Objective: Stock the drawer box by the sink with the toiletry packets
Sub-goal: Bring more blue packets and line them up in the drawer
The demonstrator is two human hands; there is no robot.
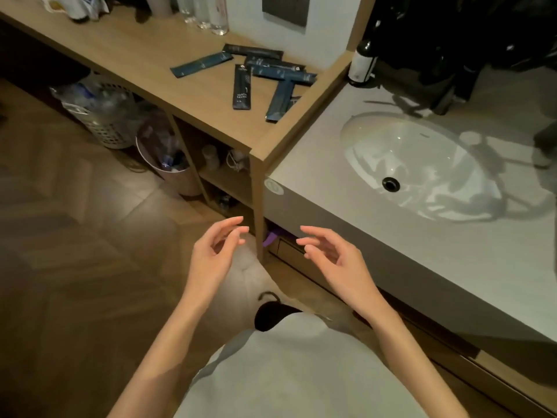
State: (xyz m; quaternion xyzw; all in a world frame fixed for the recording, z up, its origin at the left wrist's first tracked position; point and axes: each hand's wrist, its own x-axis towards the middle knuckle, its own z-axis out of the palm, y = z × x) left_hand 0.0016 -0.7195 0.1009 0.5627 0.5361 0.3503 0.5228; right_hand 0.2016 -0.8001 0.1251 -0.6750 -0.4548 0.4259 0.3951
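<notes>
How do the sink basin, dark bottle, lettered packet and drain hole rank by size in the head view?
1. sink basin
2. dark bottle and lettered packet: look alike, not ranked
3. drain hole

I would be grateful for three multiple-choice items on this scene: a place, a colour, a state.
1. The toiletry packets lie: A on the floor; B on the wooden counter; C in a basket.
2. The drain of the sink is: A black; B gold; C white.
3. The left hand and right hand are: A gripping packets; B open, empty; C holding a bottle.
Answers: B, they are scattered on the wood; A, a dark ring in the pale sink; B, both relaxed, nothing held.
</notes>
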